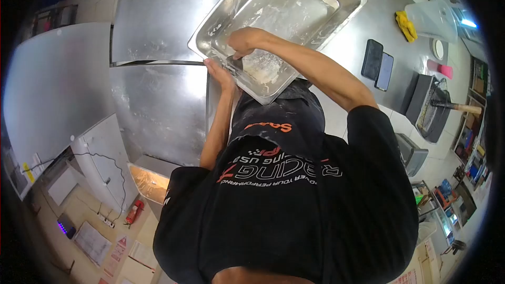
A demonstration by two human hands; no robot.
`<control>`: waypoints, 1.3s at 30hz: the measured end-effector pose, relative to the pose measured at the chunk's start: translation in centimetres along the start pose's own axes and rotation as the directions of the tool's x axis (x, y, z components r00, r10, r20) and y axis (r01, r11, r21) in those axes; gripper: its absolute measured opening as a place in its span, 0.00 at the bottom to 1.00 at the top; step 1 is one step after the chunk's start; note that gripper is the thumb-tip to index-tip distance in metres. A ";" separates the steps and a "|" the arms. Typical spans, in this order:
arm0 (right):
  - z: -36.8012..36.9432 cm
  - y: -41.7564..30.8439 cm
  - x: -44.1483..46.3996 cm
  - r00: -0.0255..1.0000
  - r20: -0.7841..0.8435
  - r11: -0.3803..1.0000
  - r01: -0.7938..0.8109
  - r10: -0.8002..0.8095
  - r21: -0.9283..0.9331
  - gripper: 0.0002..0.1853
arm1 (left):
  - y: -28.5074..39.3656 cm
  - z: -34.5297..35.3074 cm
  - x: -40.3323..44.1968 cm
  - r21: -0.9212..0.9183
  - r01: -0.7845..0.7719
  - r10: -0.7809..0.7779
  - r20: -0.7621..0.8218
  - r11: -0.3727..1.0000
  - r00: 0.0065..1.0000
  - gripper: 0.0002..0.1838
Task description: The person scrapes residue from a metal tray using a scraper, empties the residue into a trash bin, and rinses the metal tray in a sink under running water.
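A deep rectangular metal pan [315,39] lies tilted across the steel table's edge, its near corner against the apron. Whitish, flour-like residue [263,69] sticks to its floor and walls. My left hand [220,75] grips the pan's left rim, thumb up at the lip. Inside the pan, near the left wall, my right hand [244,41] is closed with its fingers pointing down. A small dark flat tool [235,64] shows under those fingers, pressed near the wall; its exact kind is hard to make out.
The steel table [163,10] spans the front. To the right lie a black phone-like case [372,58], a lit phone [384,72], a yellow cloth [405,26] and a clear plastic container [432,20]. A dark tray with a wooden-handled tool [463,107] stands farther right.
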State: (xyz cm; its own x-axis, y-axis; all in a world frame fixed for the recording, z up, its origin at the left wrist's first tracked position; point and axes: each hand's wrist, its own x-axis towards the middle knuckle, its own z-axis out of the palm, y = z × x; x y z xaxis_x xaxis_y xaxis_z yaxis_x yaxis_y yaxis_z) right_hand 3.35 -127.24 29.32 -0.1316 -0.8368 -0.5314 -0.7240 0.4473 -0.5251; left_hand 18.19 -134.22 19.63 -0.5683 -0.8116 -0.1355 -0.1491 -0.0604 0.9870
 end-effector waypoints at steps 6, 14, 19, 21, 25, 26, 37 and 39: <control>2.6 1.0 2.4 0.985 -0.165 0.998 0.055 -0.056 -0.013 0.18 | -3.6 -1.4 1.1 0.263 -0.090 0.092 0.004 0.961 0.996 0.23; 1.2 -0.5 3.7 0.987 -0.160 0.995 -0.024 0.008 -0.099 0.16 | -1.1 -0.5 0.7 0.065 0.023 -0.027 0.060 0.998 0.998 0.32; 1.3 -0.4 5.7 0.985 -0.169 0.992 -0.003 -0.017 -0.122 0.18 | 0.4 -0.4 -0.2 -0.002 0.119 -0.119 0.019 0.993 0.993 0.28; 0.9 0.1 6.7 0.977 -0.212 0.987 -0.063 0.031 -0.148 0.17 | -0.2 -0.3 0.3 0.088 0.099 -0.100 0.005 0.991 0.995 0.29; -1.2 0.3 6.7 0.984 -0.133 0.982 0.093 -0.115 -0.163 0.17 | -2.5 -0.7 1.1 -0.001 0.121 -0.121 -0.004 0.993 0.993 0.35; -0.4 0.4 7.2 0.991 -0.093 0.985 0.084 -0.099 -0.152 0.17 | -2.3 -1.0 0.8 0.049 0.118 -0.118 -0.004 0.992 0.993 0.35; 3.9 -3.2 -2.4 0.999 -0.050 0.998 -0.011 0.008 -0.069 0.14 | -1.0 0.0 0.4 -0.098 0.157 -0.155 0.030 0.983 0.987 0.28; 5.5 -3.1 -2.2 0.999 -0.010 0.999 -0.035 0.035 -0.034 0.14 | -0.5 -0.2 0.4 0.027 0.038 -0.037 -0.039 0.999 0.999 0.26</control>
State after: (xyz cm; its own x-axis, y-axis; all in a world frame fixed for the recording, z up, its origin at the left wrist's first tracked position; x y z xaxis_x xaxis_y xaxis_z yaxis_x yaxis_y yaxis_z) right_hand 9.64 -125.09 28.46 -0.1638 -0.8238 -0.5427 -0.7412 0.4658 -0.4833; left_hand 18.15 -134.65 19.13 -0.5307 -0.8306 -0.1686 -0.1925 -0.0756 0.9784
